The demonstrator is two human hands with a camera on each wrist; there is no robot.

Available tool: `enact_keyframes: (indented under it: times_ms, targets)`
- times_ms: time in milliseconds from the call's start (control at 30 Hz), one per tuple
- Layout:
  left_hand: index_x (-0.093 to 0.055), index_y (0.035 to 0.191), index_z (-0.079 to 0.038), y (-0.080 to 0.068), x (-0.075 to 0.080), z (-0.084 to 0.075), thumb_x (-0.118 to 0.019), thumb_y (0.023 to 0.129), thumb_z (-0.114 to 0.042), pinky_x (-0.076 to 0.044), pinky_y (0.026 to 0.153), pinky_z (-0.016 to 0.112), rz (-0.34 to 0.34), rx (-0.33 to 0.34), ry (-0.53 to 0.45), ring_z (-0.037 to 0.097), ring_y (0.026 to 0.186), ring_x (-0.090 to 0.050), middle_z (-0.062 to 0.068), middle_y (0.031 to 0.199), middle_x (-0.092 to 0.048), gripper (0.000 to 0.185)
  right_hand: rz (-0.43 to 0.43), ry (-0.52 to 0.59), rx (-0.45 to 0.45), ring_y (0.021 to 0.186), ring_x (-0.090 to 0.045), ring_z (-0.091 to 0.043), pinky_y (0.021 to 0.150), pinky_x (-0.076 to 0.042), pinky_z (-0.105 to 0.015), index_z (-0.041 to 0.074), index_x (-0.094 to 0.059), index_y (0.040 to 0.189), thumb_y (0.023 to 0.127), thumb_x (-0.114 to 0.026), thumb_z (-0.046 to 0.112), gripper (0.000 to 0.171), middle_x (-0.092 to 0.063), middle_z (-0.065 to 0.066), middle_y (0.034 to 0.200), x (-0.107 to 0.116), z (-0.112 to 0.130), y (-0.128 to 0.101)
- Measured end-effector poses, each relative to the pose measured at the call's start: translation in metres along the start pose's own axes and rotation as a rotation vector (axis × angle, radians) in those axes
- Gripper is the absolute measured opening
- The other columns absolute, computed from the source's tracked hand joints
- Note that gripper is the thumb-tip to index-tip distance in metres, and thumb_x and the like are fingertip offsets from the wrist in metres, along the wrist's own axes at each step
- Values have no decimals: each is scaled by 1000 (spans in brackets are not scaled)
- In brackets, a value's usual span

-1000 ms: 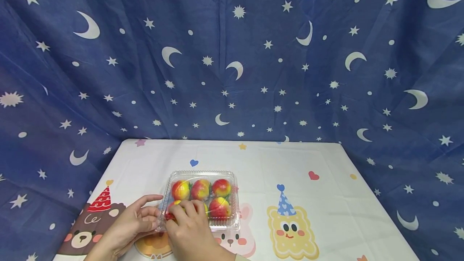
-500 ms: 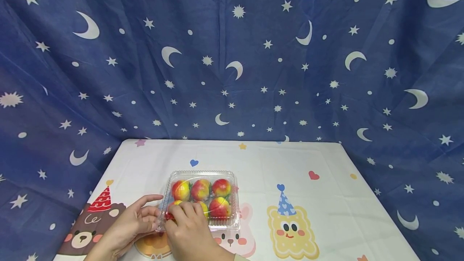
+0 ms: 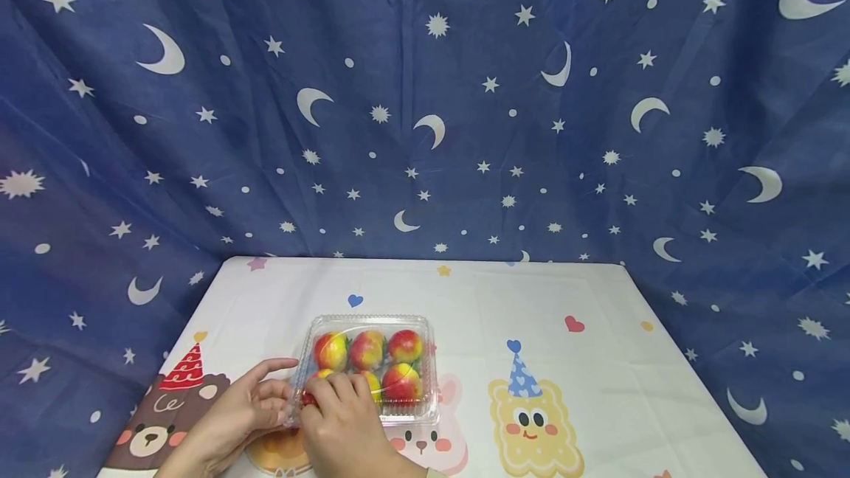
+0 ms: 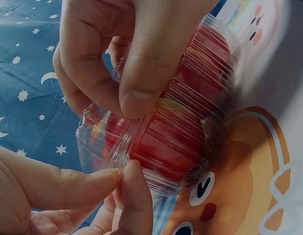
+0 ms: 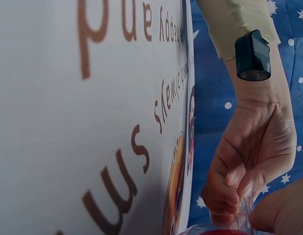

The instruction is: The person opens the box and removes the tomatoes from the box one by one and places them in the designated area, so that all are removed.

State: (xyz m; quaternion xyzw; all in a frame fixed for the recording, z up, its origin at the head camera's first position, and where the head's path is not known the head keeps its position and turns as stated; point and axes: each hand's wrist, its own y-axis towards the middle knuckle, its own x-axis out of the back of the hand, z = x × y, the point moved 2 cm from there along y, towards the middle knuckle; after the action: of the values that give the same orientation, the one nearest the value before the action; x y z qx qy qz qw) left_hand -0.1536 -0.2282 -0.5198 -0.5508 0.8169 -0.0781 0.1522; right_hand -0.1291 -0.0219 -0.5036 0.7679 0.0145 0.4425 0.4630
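A clear plastic fruit box (image 3: 430, 364) with a ribbed rim sits on the table, its lid down over several red-and-yellow fruits (image 3: 402, 383). My left hand (image 3: 242, 413) pinches the rim at the near-left corner between thumb and forefinger. In the left wrist view, the left hand (image 4: 58, 193) comes in from the lower left. Right beside it, my right hand (image 3: 345, 423) grips the front rim, its thumb on the edge and its fingers bent over the lid. They cover part of the front row of fruits. The right wrist view shows just a strip of the box (image 5: 215, 231).
A white tablecloth (image 3: 491, 301) printed with cartoon figures covers the table. Behind and along the sides hangs a blue curtain (image 3: 465, 131) with moons and stars. In the right wrist view, a dark wrist camera (image 5: 253, 56) is strapped over the left forearm's sleeve end.
My right hand's fingers have shifted very slightly to the left along the front of the lid. The left hand and the box stay nearly in place.
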Motion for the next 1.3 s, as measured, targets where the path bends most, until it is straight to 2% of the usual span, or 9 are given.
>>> enact_keyframes:
  times_ms: [1000, 1067, 1300]
  targets:
    - [-23, 162, -3, -2, -3, -2, -68, 88, 10, -65, 83, 32, -6, 2, 0, 14, 91, -70, 3, 108, -63, 87, -1, -19, 0, 98, -58, -15, 84, -44, -32, 23, -68, 73, 75, -73, 23, 5, -66, 6, 110, -3, 3, -1]
    - [-23, 162, -3, -2, -3, -2, -68, 88, 10, -65, 83, 32, -10, 4, 1, 15, 92, -71, 3, 109, -63, 88, -2, -19, -2, 98, -59, -15, 83, -44, -32, 23, -68, 73, 79, -68, 21, 6, -66, 6, 110, -4, 4, -1]
    - [-24, 161, -4, -1, -3, -2, -69, 87, 10, -65, 84, 33, -16, 8, -7, 15, 92, -71, 2, 108, -63, 88, -34, -55, -8, 97, -59, -15, 84, -46, -33, 23, -66, 72, 94, -42, 13, 34, -67, 6, 109, -7, 7, -2]
